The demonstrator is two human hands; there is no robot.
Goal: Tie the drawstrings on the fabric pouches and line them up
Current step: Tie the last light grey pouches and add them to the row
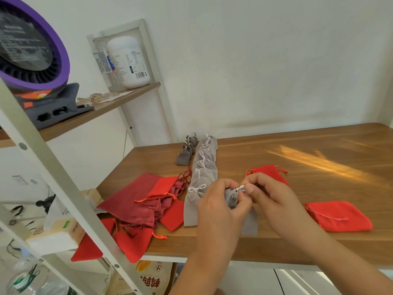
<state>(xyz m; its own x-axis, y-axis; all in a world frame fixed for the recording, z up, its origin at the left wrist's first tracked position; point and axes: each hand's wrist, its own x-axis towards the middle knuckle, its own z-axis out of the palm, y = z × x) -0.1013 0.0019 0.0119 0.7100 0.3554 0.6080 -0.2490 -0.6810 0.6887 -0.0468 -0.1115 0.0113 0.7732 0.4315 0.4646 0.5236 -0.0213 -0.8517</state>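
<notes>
Head view: left hand (221, 201) grips a grey pouch (230, 199) held just above the table (297, 158); right hand (265, 193) pinches its white drawstring (241, 188), knot in progress; a row of tied grey pouches (202, 167) lies lined up; red pouches (338, 216) lie scattered, apparently untied; judged roughly half done.

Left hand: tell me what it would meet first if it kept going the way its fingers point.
The left hand points up and right, so it would likely meet the right hand first, across the small grey fabric pouch they both pinch. Depth is hard to judge here.
</notes>
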